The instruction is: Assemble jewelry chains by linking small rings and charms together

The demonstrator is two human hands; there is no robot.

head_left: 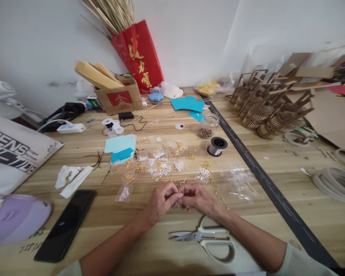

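My left hand (163, 200) and my right hand (196, 196) meet over the middle of the table, fingertips pinched together. Between them is something small; only a thin pale end and a dark bit below show, so its kind cannot be made out. Just beyond the hands lie small bags of silver findings (163, 169) and gold findings (139, 168). A gold chain (214, 183) stretches out beside my right hand, near a bag of silver rings (203, 172). Below my wrists rest scissors (202, 235) with pale handles, their blades slightly apart and pointing left.
A black phone (65, 226) lies at left. A wire spool (217, 146) and a jar of beads (208, 125) stand behind right. Clear plastic bags (241, 182), a dark strip (247, 163), wooden baskets (271, 105) and coiled cane (333, 184) occupy the right side. Blue cards (119, 145) lie left.
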